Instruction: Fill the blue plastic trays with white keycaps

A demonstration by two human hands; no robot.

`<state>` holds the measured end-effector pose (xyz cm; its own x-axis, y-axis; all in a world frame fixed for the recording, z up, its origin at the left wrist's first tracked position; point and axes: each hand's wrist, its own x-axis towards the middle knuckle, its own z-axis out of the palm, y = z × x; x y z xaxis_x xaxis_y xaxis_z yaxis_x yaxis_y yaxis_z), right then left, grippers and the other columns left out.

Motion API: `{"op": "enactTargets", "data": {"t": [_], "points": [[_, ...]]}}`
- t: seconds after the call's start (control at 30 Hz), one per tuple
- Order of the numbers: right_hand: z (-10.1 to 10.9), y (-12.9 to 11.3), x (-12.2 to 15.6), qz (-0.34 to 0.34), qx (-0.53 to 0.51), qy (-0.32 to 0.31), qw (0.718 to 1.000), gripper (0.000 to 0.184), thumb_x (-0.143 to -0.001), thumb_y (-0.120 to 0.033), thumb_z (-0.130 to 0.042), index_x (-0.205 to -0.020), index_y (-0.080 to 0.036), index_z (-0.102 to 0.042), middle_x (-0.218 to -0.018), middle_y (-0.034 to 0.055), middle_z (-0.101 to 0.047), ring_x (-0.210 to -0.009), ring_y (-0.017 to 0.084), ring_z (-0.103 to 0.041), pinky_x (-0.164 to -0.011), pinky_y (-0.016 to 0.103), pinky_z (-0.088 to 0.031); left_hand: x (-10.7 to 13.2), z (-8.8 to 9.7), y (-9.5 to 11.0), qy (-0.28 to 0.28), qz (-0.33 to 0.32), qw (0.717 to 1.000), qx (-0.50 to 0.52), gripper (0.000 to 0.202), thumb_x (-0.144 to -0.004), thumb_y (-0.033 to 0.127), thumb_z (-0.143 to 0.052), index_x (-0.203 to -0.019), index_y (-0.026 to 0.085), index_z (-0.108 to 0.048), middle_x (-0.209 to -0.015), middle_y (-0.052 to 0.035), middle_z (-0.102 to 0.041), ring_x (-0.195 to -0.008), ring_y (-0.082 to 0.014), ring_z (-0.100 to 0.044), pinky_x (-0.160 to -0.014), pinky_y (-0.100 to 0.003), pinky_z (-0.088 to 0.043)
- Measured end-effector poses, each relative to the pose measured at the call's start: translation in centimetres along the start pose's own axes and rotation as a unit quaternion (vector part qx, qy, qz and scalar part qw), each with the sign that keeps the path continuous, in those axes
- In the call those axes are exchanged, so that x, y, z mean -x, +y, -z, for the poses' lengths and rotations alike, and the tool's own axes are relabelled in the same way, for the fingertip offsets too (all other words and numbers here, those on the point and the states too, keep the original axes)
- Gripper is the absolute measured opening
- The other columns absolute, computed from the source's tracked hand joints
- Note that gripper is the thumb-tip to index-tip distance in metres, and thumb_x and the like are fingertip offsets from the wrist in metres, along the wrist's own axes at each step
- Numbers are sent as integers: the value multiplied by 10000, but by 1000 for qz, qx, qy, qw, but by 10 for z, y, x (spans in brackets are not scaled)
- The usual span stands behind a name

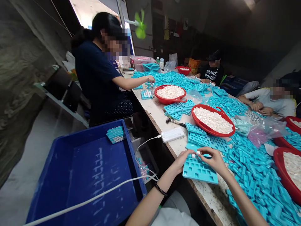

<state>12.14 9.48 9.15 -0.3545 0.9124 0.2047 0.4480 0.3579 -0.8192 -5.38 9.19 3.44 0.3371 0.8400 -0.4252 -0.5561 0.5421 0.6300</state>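
Note:
A turquoise plastic tray with rows of square pockets [199,171] lies at the near edge of the long table [162,116]. My left hand [182,158] grips the tray's top left edge, fingers curled. My right hand [213,158] rests over the tray's top right and pinches a small white piece [198,153] between thumb and forefinger above the top row. A second white piece [192,155] sits in a pocket between the two hands. A red basin [213,121] full of white pieces stands just beyond.
Several empty turquoise trays [256,175] are heaped on the right. A white power bank [172,134] with a cable lies left of the basin. A blue crate [82,175] holding one filled tray stands beside the table. Three other people work further along; more red basins [170,93] stand there.

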Motion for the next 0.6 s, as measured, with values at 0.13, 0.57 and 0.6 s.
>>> {"op": "enactTargets", "data": {"t": [0.13, 0.57, 0.6], "points": [[0, -2, 1, 13, 28, -29, 999, 235, -888, -382, -662, -1010, -214, -772, -948, 75, -757, -839, 243, -709, -777, 376, -594, 1, -2, -1, -6, -7, 1000, -5, 293, -629, 377, -792, -753, 130, -695, -643, -25, -696, -573, -161, -622, -623, -269, -478], [-1, -1, 10, 26, 79, -41, 996, 169, -871, -317, -632, -935, -236, -766, -940, 65, -738, -916, 266, -664, -849, 410, -536, 7, -2, 2, -55, -11, 996, -74, 470, -512, 436, -942, -801, 108, -769, -714, -54, -732, -671, -180, -658, -718, -296, -488], [0, -2, 11, 27, 91, -44, 994, 168, -870, -314, -628, -928, -240, -767, -941, 67, -738, -927, 273, -655, -863, 423, -526, 8, -1, 1, -58, -11, 995, -82, 492, -503, 433, -951, -830, 108, -779, -740, -64, -742, -696, -191, -668, -741, -308, -490]]}}
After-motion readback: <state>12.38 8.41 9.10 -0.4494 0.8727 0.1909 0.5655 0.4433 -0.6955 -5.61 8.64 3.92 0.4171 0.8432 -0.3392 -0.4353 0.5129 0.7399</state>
